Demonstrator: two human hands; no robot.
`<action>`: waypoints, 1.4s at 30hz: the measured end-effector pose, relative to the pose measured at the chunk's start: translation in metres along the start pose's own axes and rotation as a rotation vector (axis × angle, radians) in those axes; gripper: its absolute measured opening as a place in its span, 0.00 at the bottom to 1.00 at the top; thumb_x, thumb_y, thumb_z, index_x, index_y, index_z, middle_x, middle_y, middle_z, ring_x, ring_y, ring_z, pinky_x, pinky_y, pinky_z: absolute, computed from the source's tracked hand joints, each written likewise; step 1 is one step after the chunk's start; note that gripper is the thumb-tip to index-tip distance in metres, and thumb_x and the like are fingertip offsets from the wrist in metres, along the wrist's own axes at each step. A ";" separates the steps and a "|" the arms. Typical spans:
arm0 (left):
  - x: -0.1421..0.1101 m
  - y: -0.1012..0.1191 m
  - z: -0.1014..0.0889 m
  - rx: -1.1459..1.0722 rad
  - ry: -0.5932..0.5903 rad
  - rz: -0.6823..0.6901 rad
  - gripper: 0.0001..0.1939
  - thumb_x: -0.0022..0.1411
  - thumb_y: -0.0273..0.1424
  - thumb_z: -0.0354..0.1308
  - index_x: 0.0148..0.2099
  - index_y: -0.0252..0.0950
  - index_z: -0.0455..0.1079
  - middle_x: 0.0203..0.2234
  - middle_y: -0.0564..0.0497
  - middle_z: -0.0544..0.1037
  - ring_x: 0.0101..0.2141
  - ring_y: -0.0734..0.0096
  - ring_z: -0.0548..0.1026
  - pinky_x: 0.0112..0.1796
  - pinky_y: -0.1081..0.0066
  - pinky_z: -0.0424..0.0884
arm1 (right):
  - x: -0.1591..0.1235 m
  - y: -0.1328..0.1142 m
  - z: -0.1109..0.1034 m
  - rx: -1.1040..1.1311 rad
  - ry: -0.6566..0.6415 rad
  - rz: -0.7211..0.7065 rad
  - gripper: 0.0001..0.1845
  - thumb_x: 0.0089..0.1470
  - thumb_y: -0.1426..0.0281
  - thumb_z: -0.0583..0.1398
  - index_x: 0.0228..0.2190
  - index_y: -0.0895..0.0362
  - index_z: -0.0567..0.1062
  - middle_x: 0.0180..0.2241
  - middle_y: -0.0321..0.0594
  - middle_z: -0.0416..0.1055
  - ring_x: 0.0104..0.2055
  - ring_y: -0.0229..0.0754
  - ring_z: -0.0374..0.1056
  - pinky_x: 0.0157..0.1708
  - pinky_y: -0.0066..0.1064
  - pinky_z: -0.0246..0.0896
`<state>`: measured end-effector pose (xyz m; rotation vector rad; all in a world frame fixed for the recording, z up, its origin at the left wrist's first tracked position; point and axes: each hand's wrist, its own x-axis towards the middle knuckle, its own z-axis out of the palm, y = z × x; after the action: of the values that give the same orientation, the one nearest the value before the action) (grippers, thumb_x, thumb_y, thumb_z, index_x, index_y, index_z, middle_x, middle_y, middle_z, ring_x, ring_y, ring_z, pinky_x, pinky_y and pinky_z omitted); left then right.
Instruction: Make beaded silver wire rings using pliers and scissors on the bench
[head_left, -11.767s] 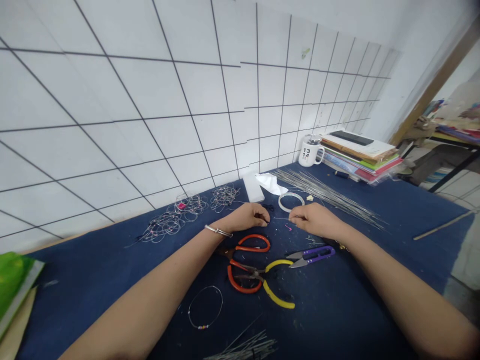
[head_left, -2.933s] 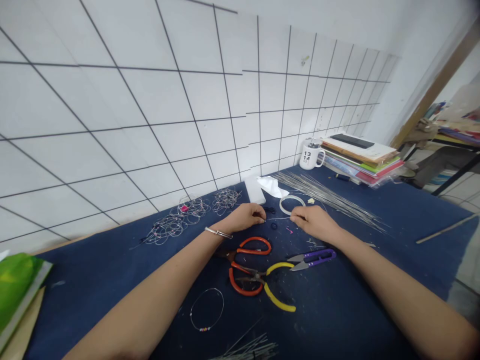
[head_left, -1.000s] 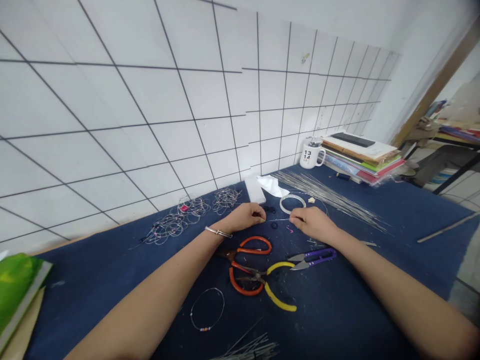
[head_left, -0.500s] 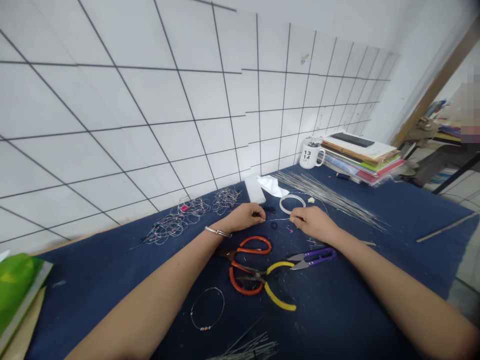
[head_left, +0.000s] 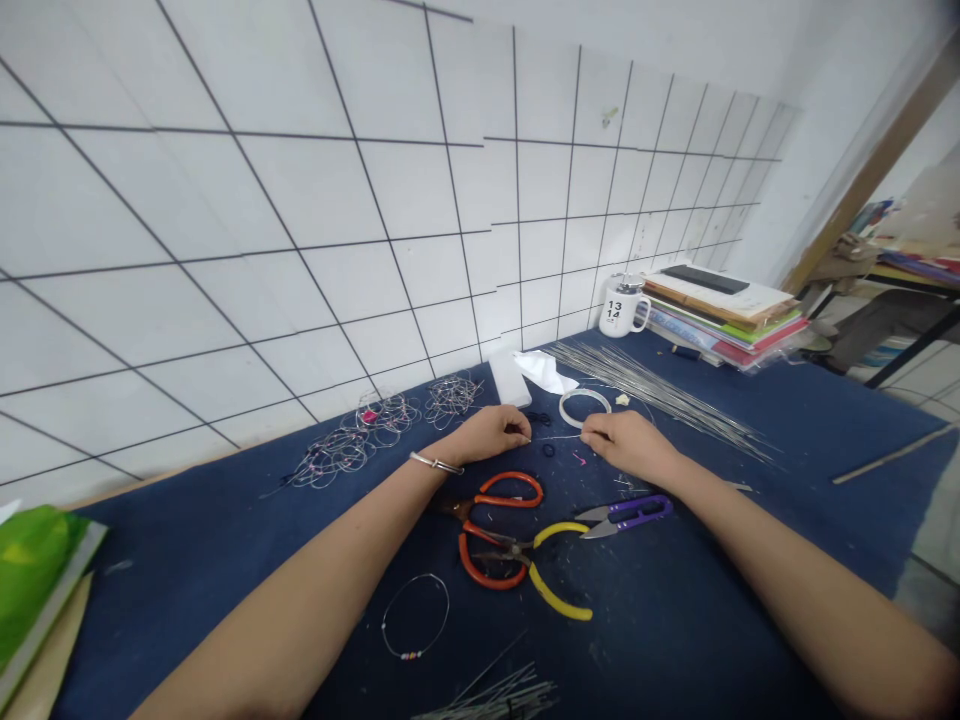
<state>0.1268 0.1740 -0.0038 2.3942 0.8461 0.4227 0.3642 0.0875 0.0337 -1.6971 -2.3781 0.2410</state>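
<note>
Left hand (head_left: 516, 430) and right hand (head_left: 604, 436) pinch opposite ends of a thin wire (head_left: 555, 437), seemingly to keep it taut; scissors (head_left: 491, 577) and pliers (head_left: 559, 597) lie nearer the wearer, apparently within reach.

Two hands, left (head_left: 495, 432) and right (head_left: 621, 440), pinch a thin wire (head_left: 556, 438) above a blue tabletop (head_left: 637, 600), with red-handled scissors (head_left: 513, 490) and yellow-handled pliers (head_left: 551, 572) below.

Even, soft indoor light — faint tile glare, dim blurred corners, stretched edges.
</note>
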 end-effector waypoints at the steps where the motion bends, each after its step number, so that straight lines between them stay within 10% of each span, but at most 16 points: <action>1: 0.000 0.000 0.000 0.000 0.000 -0.002 0.08 0.52 0.31 0.53 0.34 0.36 0.72 0.30 0.53 0.74 0.30 0.74 0.70 0.34 0.76 0.64 | 0.000 0.000 -0.001 0.002 0.003 0.001 0.13 0.54 0.64 0.50 0.26 0.55 0.71 0.23 0.37 0.69 0.26 0.37 0.63 0.26 0.24 0.48; 42: 0.001 -0.005 -0.003 -0.043 -0.034 0.027 0.09 0.53 0.29 0.53 0.35 0.36 0.72 0.32 0.52 0.75 0.32 0.74 0.70 0.37 0.75 0.64 | 0.001 0.001 0.004 -0.008 -0.026 -0.001 0.12 0.54 0.65 0.49 0.26 0.55 0.69 0.23 0.37 0.69 0.26 0.36 0.63 0.24 0.24 0.47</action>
<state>0.1238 0.1784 -0.0043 2.3688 0.7828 0.4055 0.3634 0.0881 0.0293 -1.7060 -2.4011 0.2552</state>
